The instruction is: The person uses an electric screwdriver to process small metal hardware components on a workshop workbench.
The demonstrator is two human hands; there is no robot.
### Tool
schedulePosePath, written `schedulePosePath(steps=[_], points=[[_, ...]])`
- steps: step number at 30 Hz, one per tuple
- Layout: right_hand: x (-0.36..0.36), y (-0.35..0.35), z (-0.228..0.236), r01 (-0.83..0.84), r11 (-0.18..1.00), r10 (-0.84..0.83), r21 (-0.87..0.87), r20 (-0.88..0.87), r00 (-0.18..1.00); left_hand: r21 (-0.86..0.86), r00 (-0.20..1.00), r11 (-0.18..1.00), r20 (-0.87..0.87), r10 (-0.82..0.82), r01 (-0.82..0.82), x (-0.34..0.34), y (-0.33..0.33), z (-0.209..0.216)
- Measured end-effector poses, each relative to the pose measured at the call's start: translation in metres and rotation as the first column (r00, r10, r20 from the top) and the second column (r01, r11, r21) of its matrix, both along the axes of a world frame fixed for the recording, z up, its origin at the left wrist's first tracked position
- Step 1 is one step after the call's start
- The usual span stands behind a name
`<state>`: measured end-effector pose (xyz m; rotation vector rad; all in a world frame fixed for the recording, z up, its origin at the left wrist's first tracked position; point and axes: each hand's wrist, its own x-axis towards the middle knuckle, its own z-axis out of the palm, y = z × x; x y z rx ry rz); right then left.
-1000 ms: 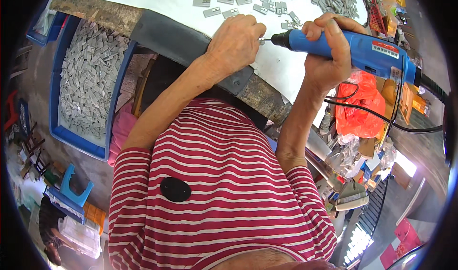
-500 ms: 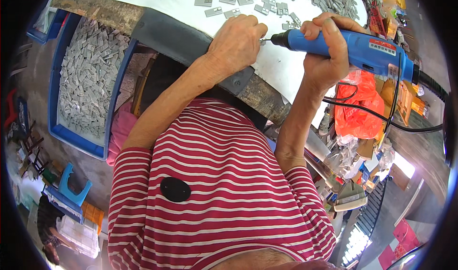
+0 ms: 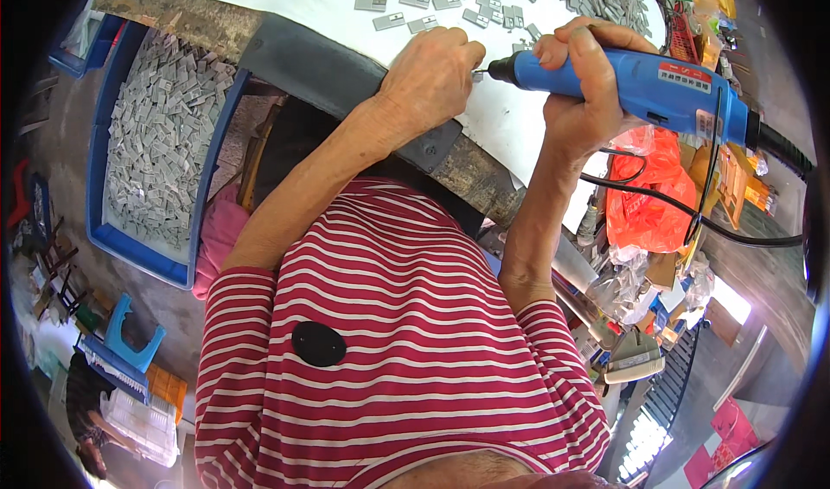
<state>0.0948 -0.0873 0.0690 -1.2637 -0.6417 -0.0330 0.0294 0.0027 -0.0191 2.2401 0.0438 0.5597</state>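
My right hand (image 3: 588,87) is wrapped round a blue electric screwdriver (image 3: 644,87), held almost level above the white-covered tabletop (image 3: 510,130). Its black nose and thin bit (image 3: 486,71) point left at my left hand (image 3: 432,72). The fingers of that hand are closed in a pinch, and a sliver of a small grey piece (image 3: 477,77) shows at their edge beside the bit tip. Most of this piece is hidden by the fingers. Beyond my hands lie several flat grey rectangular pieces (image 3: 389,22) with dark marks, and a denser heap of grey pieces (image 3: 605,0) at the far right.
A blue bin (image 3: 97,178) full of grey pieces stands left of the table. The screwdriver's black cable (image 3: 752,240) loops down on the right, near a red plastic bag (image 3: 648,199). A dark edge strip (image 3: 320,65) runs along the table's near side. A blue stool (image 3: 130,338) is at lower left.
My right hand and the screwdriver have shifted slightly left, toward my left hand, and the tool's rear has dipped a little. My left hand stays almost where it was.
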Motion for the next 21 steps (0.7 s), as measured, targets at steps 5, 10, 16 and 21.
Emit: schedulePosePath(steps=[5,10,16,21], points=[[0.002,-0.003,0.000,-0.068,0.995,0.071,-0.075,0.043,0.997,-0.018,0.998,1.000,-0.053,0.020,-0.021,0.001,0.000,-0.004],[-0.002,0.000,-0.001,-0.067,0.994,0.071,-0.089,0.034,0.997,-0.033,0.998,0.999,-0.055,0.023,-0.025,0.000,0.000,-0.003],[-0.001,0.003,-0.003,-0.093,0.992,0.097,-0.084,0.045,0.994,-0.057,0.998,0.998,-0.049,0.028,-0.030,0.000,-0.001,-0.003],[0.000,0.000,-0.003,-0.125,0.973,0.138,-0.194,0.055,0.989,-0.053,0.999,0.998,-0.042,0.018,-0.021,-0.001,-0.001,-0.004]])
